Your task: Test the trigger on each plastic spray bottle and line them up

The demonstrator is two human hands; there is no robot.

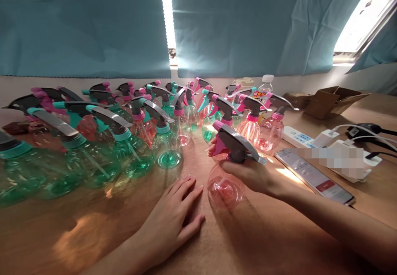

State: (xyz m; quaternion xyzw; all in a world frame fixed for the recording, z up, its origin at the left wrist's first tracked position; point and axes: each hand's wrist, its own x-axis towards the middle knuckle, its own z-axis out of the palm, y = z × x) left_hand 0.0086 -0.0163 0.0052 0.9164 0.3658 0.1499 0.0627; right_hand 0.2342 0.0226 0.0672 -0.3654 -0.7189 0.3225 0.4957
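Pink spray bottle (226,188) is in front of me, just right of center, roughly upright. Translucent body, gray head, pink trigger. Can't tell if its base touches the counter (124,237) or sits just above it.

My right hand (245,170) is closed around its neck, under the head, fingertips showing on the far side by the trigger. My left hand (176,211) is open, palm down on the wood, fingers a bit spread, holding nothing. It's near the bottle, not touching.

Left of that: green spray bottles (166,153) with teal collars, standing in a row that runs off to the left edge. More pink and green ones are packed behind them, nozzles pointing various ways. Another group stands just beyond the held one, incl. a pink-collared bottle (271,132) at its right end. Clear bottle with a white cap (267,85) behind that group.

Right side: phone (313,175) lying screen up, screen lit. White power strip (297,137) beyond it, with chargers and cables plugged in. Open cardboard box (333,103) farther back.

Blue-green curtain (235,31) hangs behind, bright light through the gap.
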